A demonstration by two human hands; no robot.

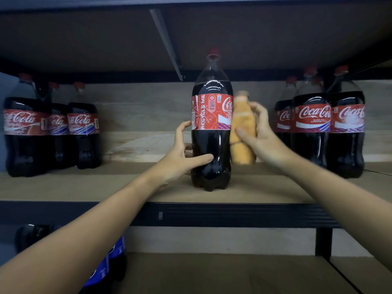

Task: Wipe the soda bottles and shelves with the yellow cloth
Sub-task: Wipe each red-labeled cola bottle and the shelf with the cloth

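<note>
A tall cola bottle [211,132] with a red cap and red label stands upright near the front of the middle shelf [127,183]. My left hand [184,151] grips its lower body from the left, thumb across the front and fingers curled behind. My right hand [258,134] holds the bunched yellow cloth [241,132] against the bottle's right side, at label height. The cloth hangs down to just above the shelf and looks blurred.
Three cola bottles [51,128] stand at the shelf's left, several more [318,124] at the right. A dark metal rail [212,214] edges the shelf. Below it, a blue-labelled bottle [108,262] stands on the lower shelf [212,272]. Another shelf board [191,39] hangs close overhead.
</note>
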